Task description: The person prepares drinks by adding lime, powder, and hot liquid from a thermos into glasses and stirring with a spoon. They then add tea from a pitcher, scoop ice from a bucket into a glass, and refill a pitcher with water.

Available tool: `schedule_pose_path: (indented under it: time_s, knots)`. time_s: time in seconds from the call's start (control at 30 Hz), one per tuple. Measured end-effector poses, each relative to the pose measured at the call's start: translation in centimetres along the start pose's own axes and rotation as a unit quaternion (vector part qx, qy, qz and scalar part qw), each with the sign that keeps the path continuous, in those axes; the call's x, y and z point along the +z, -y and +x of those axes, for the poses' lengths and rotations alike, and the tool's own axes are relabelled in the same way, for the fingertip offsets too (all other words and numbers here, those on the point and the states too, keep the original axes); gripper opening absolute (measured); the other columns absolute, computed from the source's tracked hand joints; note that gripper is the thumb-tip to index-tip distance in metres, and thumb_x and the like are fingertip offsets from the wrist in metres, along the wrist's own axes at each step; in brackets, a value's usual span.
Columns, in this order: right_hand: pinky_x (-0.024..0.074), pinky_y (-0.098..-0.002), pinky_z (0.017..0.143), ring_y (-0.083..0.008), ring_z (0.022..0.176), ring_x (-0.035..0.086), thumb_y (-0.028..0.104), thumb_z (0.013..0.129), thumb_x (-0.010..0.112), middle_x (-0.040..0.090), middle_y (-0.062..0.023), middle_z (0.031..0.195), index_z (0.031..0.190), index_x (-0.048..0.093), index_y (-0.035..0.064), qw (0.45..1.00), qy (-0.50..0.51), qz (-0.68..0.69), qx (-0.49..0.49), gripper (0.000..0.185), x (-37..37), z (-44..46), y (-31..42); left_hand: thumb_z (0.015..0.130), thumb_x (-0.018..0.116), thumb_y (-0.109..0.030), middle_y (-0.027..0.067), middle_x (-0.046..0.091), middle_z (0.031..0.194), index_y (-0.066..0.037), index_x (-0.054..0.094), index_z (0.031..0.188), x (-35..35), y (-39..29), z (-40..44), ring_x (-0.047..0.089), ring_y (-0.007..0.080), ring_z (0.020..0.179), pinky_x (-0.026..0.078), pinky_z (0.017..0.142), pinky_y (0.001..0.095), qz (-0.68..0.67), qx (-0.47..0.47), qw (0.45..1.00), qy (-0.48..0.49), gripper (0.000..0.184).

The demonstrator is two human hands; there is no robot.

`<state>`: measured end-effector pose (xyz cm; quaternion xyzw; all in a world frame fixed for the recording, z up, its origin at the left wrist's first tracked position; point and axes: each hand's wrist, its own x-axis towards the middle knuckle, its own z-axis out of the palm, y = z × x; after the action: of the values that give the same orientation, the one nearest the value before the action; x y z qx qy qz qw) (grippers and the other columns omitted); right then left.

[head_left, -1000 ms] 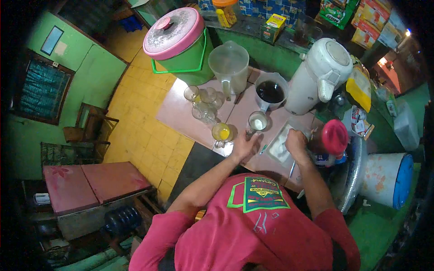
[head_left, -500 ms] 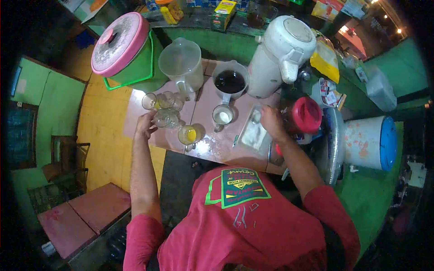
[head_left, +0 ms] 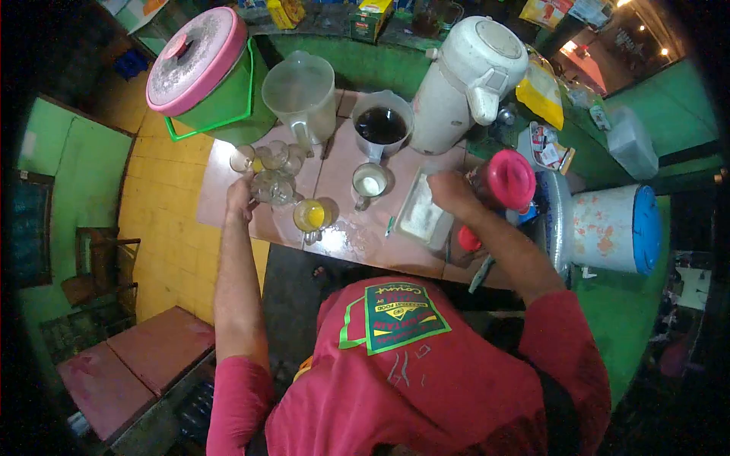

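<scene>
Left hand (head_left: 239, 197) is beside clear glass mugs (head_left: 271, 187) at ten o'clock; right hand (head_left: 454, 191) curls over a pale rectangular tray (head_left: 408, 197) at two; I cannot tell either grip.

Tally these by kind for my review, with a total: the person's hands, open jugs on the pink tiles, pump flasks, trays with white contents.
Hands (left hand, right hand): 2
Open jugs (pale jug, jug of dark liquid): 2
Pump flask: 1
Tray: 1
Total: 6
</scene>
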<state>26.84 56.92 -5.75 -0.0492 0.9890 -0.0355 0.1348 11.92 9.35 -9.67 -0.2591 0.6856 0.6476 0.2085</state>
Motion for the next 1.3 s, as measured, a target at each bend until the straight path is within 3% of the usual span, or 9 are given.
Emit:
schedule_pose_path:
  time_s: [0.33,0.47,0.6,0.73,0.87,0.93,1.07,1.13,1.3]
  knots:
    - [0.0552,-0.0476,0.075,-0.0412,0.080,0.068,0.006,0.071,0.061,0.067,-0.0269,0.083,0.080,0.070,-0.0026,0.995,-0.015,0.081,0.054,0.015,0.9,-0.7,0.9,0.097,0.056,-0.020,-0.0018,0.053,0.079,-0.010,0.058,0.093,-5.0,3.8,0.1,0.048,0.0089,0.069,0.042,0.066,0.0239,-0.175,0.181,0.967,0.018,0.011]
    - [0.0550,-0.0466,0.078,-0.0405,0.085,0.069,0.007,0.073,0.061,0.067,-0.0278,0.087,0.085,0.071,-0.0038,0.992,0.073,0.072,0.078,0.019,-0.1,-0.6,1.7,0.095,0.059,-0.017,0.0025,0.058,0.102,-0.004,0.059,0.110,-7.1,2.1,-9.7,0.052,0.0100,0.088,0.045,0.084,0.0258,-0.097,0.222,0.968,-0.060,0.020]
    - [0.0556,-0.0451,0.075,-0.0372,0.082,0.069,0.009,0.072,0.062,0.068,-0.0266,0.087,0.086,0.071,-0.0050,0.986,0.052,0.105,0.117,0.022,6.3,1.2,1.0,0.095,0.059,-0.017,0.0020,0.058,0.095,-0.004,0.060,0.102,-9.8,3.9,-18.4,0.052,0.0113,0.084,0.046,0.082,0.0272,0.004,0.222,0.971,-0.090,0.014]
    - [0.0566,-0.0422,0.069,-0.0322,0.068,0.070,0.009,0.071,0.063,0.069,-0.0215,0.077,0.081,0.071,-0.0022,0.950,0.078,0.210,0.218,0.017,7.6,2.9,0.9,0.094,0.058,-0.012,-0.0015,0.055,0.080,-0.008,0.054,0.081,-6.8,6.1,-25.9,0.051,0.0103,0.074,0.046,0.075,0.0272,0.057,0.139,0.987,-0.048,0.015]
    - [0.0565,-0.0395,0.066,-0.0289,0.062,0.069,0.010,0.076,0.063,0.069,-0.0164,0.070,0.081,0.071,0.0027,0.910,0.081,0.307,0.267,0.012,7.9,3.0,1.0,0.095,0.057,-0.011,-0.0027,0.056,0.080,-0.002,0.061,0.088,-1.1,9.5,-27.9,0.051,0.0087,0.077,0.043,0.074,0.0250,0.081,0.045,0.996,-0.015,0.012]
    - [0.0559,-0.0354,0.057,-0.0222,0.057,0.068,0.011,0.080,0.063,0.069,-0.0123,0.067,0.083,0.071,0.0056,0.939,-0.003,0.305,0.159,0.010,9.6,3.1,0.3,0.093,0.060,-0.013,-0.0041,0.054,0.078,-0.003,0.063,0.088,0.2,12.4,-26.3,0.050,0.0076,0.075,0.041,0.068,0.0256,0.108,0.068,0.989,0.072,0.012]
    - [0.0544,-0.0322,0.051,-0.0174,0.056,0.066,0.010,0.084,0.063,0.069,-0.0105,0.070,0.086,0.070,0.0039,0.917,0.024,0.366,0.155,0.010,9.0,2.9,-0.3,0.092,0.063,-0.015,0.0073,0.066,0.079,0.001,0.066,0.098,6.2,12.9,-25.1,0.057,0.0128,0.074,0.047,0.068,0.0307,0.271,0.116,0.945,0.140,0.017]
    - [0.0551,-0.0418,0.072,-0.0331,0.078,0.069,0.019,0.080,0.065,0.071,-0.0159,0.080,0.081,0.074,0.0107,0.891,0.041,0.415,0.180,0.013,8.0,2.4,-0.7,0.092,0.063,-0.016,0.0103,0.067,0.081,0.000,0.066,0.101,9.0,13.0,-24.5,0.058,0.0141,0.074,0.048,0.069,0.0313,0.286,0.135,0.935,0.159,0.019]
    - [0.0541,-0.0374,0.059,-0.0242,0.063,0.068,0.016,0.080,0.065,0.069,-0.0131,0.070,0.082,0.072,0.0064,0.871,0.042,0.445,0.204,0.012,3.4,0.2,-1.0,0.094,0.062,-0.018,0.0106,0.069,0.085,0.002,0.064,0.102,13.4,13.6,-23.3,0.059,0.0142,0.078,0.048,0.073,0.0322,0.294,0.171,0.919,0.201,0.022]
